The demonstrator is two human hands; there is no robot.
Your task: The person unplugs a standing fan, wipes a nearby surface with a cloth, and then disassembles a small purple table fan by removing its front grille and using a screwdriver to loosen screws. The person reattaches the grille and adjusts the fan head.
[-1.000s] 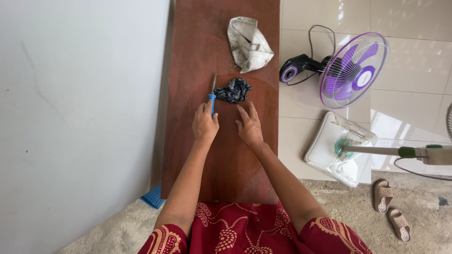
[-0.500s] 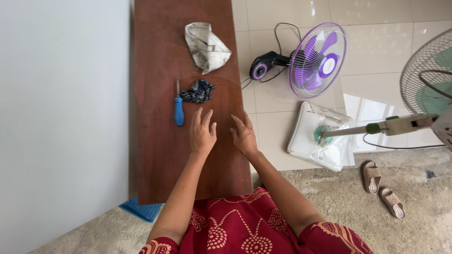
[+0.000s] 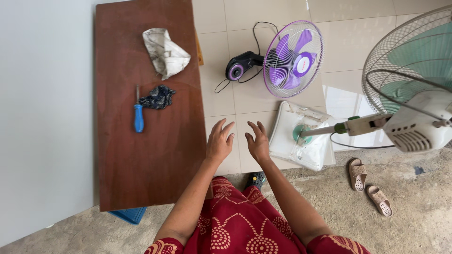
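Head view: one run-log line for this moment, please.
left hand: empty, open | right hand: empty, open | both beside table | blue screwdriver untouched | white fan base nearest

At the bottom of the frame the person wears a deep red garment point(image 3: 245, 226) printed with cream dotted curls and round rosettes. Short sleeves end at the upper arms, in the lower left and lower right corners. Both forearms are bare, with no watch or bracelet. The left hand point(image 3: 219, 142) and right hand point(image 3: 258, 144) show no rings or gloves.
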